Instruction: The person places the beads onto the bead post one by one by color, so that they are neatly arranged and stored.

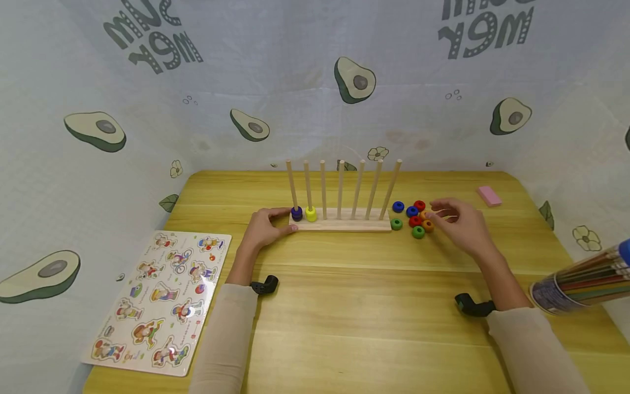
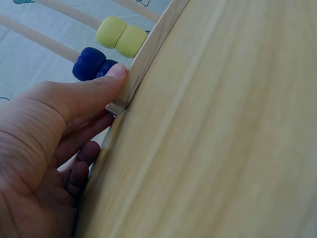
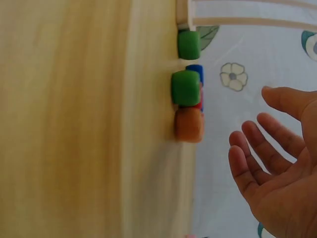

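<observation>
A wooden peg rack (image 1: 344, 220) with several upright dowels stands on the table. Its leftmost dowel carries dark blue beads (image 2: 89, 64); yellow beads (image 2: 120, 36) sit on the second. My left hand (image 1: 263, 229) holds the rack's left end, thumb along the front and fingers behind. Off the right end lies a group of loose beads: blue (image 1: 398, 207), red (image 1: 419, 206), green (image 1: 418, 232) and orange (image 1: 428, 226). Just over the right side of this group is my right hand (image 1: 462, 224), fingers loosely bent and holding nothing; the right wrist view shows it apart from the beads.
A picture puzzle board (image 1: 162, 301) lies at the table's left. Toward the back right is a pink block (image 1: 489, 196). A clear container of colored pencils (image 1: 581, 282) stands at the right edge. Behind the table (image 1: 364, 328) hangs an avocado-print cloth (image 1: 295, 65).
</observation>
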